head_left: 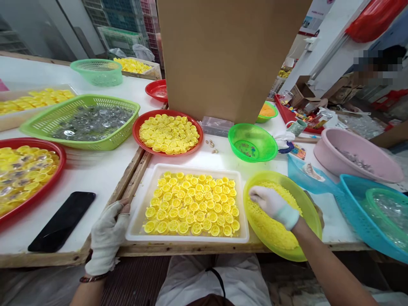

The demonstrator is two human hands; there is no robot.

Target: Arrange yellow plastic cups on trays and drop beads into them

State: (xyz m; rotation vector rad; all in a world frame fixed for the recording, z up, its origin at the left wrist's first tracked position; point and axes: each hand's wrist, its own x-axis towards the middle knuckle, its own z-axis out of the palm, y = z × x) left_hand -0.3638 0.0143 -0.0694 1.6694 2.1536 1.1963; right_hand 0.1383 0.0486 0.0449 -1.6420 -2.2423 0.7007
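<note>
A white tray (188,167) lies in front of me, filled with rows of small round yellow plastic cups (193,207). At its left rim is my left hand (107,233), in a white glove with bare fingertips. Its fingers are curled closed, and whether they grip the rim or something small I cannot make out. On the right, my gloved right hand (274,205) reaches into a yellow bowl (314,221) of fine yellow granules (270,227). Its fingers are drawn together and pointed down at the granules; the fingertips are partly hidden.
A black phone (62,221) lies left. Behind the tray are a red plate (135,138) of yellow pieces and a green bowl (252,142). A large cardboard box (229,59) blocks the middle back. Blue baskets (353,204) and a pink basin (360,155) stand right.
</note>
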